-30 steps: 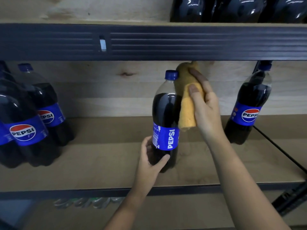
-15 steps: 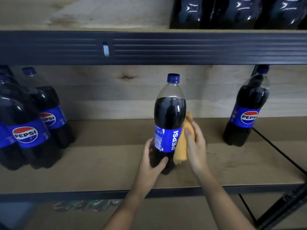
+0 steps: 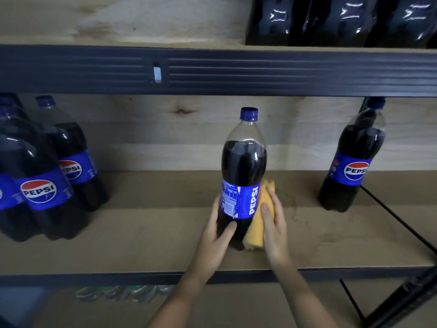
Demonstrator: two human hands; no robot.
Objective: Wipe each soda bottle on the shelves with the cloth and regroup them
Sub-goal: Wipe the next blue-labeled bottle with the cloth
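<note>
Now the soda bottle point(image 3: 243, 176) stands upright mid-shelf point(image 3: 142, 252), left hand point(image 3: 216, 235) gripping its base, right hand point(image 3: 274, 223) pressing the cloth point(image 3: 256, 230) flat against its right flank, apparently ready to stroke along that vertical axis.

We see a dark soda bottle point(image 3: 244, 176) with blue cap and label standing upright on the wooden shelf point(image 3: 153, 242), a folded yellow cloth point(image 3: 257, 218) touching its right side.
</note>
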